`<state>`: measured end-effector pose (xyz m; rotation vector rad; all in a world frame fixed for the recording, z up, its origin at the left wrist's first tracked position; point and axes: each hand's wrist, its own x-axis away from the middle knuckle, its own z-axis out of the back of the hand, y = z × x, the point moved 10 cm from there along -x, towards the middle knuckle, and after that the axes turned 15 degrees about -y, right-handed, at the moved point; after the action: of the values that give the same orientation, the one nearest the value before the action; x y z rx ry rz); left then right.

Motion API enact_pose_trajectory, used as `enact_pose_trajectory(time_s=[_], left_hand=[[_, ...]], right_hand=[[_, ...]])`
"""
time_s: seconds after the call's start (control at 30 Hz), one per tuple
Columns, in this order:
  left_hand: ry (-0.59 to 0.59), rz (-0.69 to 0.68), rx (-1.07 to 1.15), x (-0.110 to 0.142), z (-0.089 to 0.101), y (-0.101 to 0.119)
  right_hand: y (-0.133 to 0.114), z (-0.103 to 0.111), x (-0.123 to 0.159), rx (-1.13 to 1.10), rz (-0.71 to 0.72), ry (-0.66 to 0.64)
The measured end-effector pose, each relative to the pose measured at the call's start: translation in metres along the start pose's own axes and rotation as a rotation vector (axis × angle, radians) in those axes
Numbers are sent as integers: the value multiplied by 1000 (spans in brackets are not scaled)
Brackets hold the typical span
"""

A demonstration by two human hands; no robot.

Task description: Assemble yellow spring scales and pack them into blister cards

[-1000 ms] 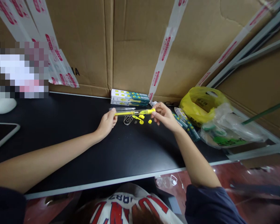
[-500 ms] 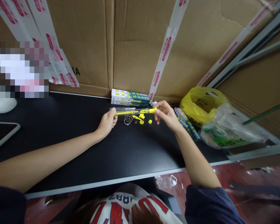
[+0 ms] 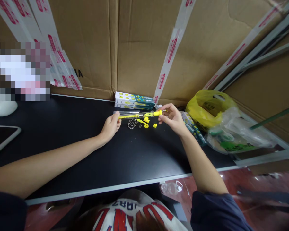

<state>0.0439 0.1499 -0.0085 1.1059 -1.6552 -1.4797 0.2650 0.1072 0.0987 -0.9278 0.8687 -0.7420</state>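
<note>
A tubular spring scale [image 3: 141,114] with a clear barrel and yellow inner parts lies nearly level above the table. My left hand [image 3: 111,124] is closed around its left end. Thumb and fingers of my right hand [image 3: 172,119] are at the yellow cap [image 3: 158,113] on the other end, lightly pinching its edge. Below the barrel rest a bent wire hook [image 3: 132,124], a small yellow ring [image 3: 146,126], another small yellow cap [image 3: 155,125] and a flat yellow piece [image 3: 141,121]. Behind the barrel, a clear tube [image 3: 128,112] is partly hidden.
Printed boxes [image 3: 134,100] are stacked at the back against cardboard [image 3: 144,48]. Another box [image 3: 195,131] lies right, beside a yellow plastic bag [image 3: 207,110] and a clear bag [image 3: 240,136]. A phone-like device [image 3: 1,138] sits on the black table [image 3: 125,157] at left.
My right hand's fingers have shifted slightly on the yellow cap, so more of its end shows. My left hand and the spring scale have stayed in place.
</note>
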Motion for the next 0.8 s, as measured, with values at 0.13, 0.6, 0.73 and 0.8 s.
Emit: enact_pose_trajectory(time_s=[0.13,0.6,0.73,0.8], left_hand=[[4,3,0,0,0,1],[-4,-23,-13,1,0,2],[4,-23,-17,1,0,2],[2,-30,-13,1,0,3]], right_hand=[[-2,-1,0,7,9,-12],[-3,-1,0,14,-19,29],[-3,-3,0,5,-14,6],[-4,-3,0,13,-12,5]])
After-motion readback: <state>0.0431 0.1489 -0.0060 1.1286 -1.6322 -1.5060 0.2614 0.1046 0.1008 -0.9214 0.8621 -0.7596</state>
